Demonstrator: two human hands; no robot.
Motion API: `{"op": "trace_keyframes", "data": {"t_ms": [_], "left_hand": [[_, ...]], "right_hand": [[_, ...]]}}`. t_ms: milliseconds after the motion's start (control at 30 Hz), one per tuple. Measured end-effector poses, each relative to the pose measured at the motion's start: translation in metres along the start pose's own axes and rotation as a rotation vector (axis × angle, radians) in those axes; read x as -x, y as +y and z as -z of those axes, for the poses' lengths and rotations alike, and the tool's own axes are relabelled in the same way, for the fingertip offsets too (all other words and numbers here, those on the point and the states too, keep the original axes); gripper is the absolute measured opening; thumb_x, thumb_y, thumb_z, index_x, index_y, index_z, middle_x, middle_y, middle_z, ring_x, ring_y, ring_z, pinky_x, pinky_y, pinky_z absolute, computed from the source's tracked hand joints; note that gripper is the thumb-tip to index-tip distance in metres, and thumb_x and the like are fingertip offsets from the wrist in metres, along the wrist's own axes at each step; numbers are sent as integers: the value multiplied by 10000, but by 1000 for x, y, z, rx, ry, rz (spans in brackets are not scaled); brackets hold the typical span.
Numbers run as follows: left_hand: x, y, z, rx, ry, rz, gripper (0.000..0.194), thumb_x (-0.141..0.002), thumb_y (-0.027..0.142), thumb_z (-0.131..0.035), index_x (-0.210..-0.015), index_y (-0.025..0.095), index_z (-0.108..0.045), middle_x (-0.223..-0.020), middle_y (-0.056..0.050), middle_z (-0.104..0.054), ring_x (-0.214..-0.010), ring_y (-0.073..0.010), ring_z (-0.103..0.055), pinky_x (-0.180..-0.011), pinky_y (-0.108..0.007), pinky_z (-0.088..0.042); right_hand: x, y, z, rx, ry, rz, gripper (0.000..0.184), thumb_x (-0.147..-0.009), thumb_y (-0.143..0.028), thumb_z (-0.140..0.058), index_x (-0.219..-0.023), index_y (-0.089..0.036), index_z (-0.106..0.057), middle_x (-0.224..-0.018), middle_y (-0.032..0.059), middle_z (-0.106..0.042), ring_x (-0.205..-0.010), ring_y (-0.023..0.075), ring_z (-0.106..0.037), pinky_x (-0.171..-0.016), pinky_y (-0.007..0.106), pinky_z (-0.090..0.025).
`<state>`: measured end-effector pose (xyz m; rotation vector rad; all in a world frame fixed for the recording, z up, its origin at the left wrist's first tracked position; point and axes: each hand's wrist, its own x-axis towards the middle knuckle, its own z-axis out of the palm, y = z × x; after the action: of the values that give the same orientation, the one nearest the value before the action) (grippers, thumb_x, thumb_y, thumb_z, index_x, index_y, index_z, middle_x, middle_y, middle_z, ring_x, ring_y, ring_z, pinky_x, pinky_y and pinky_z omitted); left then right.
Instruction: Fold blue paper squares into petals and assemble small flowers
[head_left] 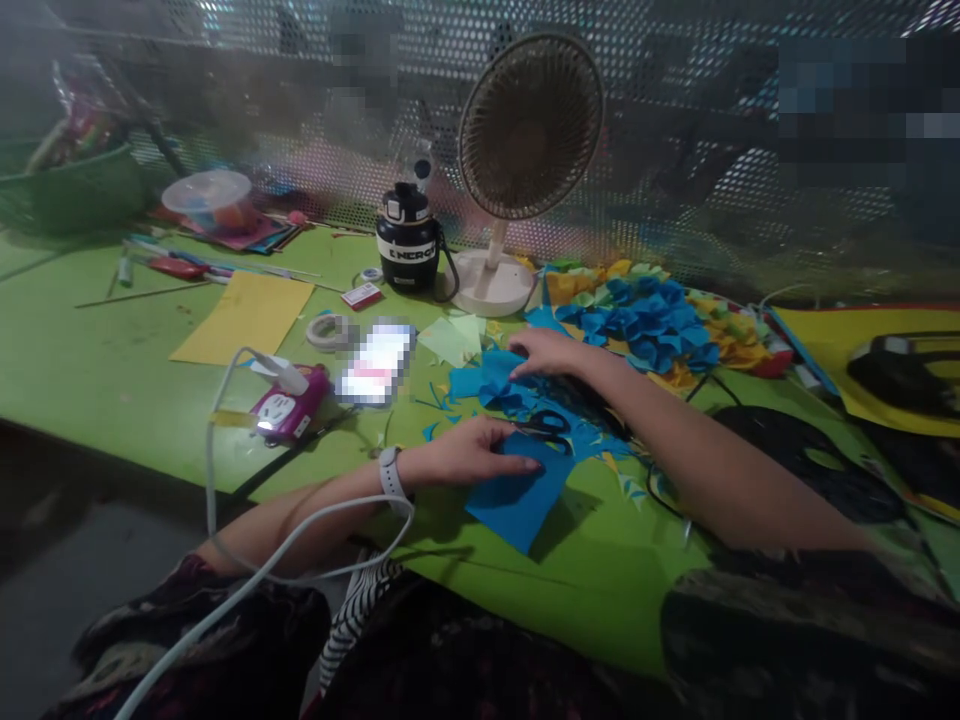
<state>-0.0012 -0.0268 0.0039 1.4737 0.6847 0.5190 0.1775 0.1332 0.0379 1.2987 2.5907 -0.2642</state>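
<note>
My left hand point(476, 452) lies flat across the upper edge of a square blue paper sheet point(517, 500), with a white smartwatch point(391, 473) on its wrist. Just above it, black-handled scissors point(544, 425) lie on scattered blue scraps, close to my fingertips but not held. My right hand point(544, 352) rests on crumpled blue paper pieces point(495, 385), its fingers spread. Behind it lies a heap of blue, yellow and green paper shapes point(637, 325). The scissor blades are partly hidden by my hand and the paper.
A white cable runs from a magenta power strip point(291, 405) across my left arm. On the green table point(135, 390) stand a phone point(375, 365), tape roll point(328, 332), yellow card point(244, 318), black bottle point(406, 240) and desk fan point(525, 130). The table's near edge runs below my arms.
</note>
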Motion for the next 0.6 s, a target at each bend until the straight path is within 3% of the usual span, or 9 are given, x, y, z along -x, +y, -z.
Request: {"op": "trace_keyframes", "data": {"t_ms": [233,400,600], "left_hand": [[0,1,-2,14,-37,1,292,-837,412,-690,-760,141,-613,-701,0,-591,-616,-86,-486,-620,-250,-438],[1,3,-3,11,-45,32,309,-826,428,-694,-750,141,-609,-713,-10,-604,-624,-93,-506,-610,-248,-446],[3,-1,-6,-20,-42,58,313,-819,458,-700,-770,152,-649,-693,-13,-621,-595,-97,-510,-562,-239,-406]], "right_hand": [[20,15,14,-274,136,-86,81,-809,-257,-697,-823,-184,-663,-822,35,-711,-773,188,-640,-701,275,-452],[32,28,22,-583,209,-142,66,-846,-234,-671,-822,-177,-647,-756,23,-704,-665,161,-665,-712,279,-519],[27,32,17,-615,306,-156,44,-867,-206,-652,-840,-175,-667,-749,28,-711,-657,173,-686,-694,297,-551]]}}
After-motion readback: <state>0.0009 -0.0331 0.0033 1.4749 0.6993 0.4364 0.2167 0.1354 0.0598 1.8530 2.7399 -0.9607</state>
